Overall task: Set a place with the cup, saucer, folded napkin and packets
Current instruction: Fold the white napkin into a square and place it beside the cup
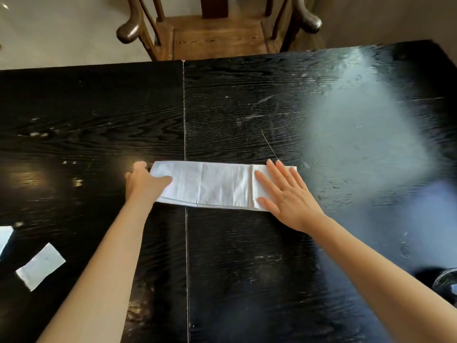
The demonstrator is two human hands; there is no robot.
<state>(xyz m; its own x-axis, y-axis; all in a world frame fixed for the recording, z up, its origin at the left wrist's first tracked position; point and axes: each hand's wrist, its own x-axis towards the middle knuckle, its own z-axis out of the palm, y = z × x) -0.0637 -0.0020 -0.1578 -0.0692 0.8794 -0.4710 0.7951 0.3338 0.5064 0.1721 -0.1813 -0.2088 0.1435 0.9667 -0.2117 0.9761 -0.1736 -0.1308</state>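
Note:
A white cloth napkin (212,185), folded into a long strip, lies flat across the middle of the black table (247,107). My left hand (143,183) grips its left end, thumb on top and fingers curled at the edge. My right hand (284,191) lies flat with fingers spread on the strip's right end, pressing it down. A white packet (40,266) lies on the table at the near left. A second white piece (5,235) shows at the left frame edge. A dark round object (445,280), partly cut off at the right edge, may be the cup or saucer.
A wooden armchair (217,28) stands beyond the table's far edge. A seam (185,120) runs down the table's middle. Bright glare covers the right part of the tabletop.

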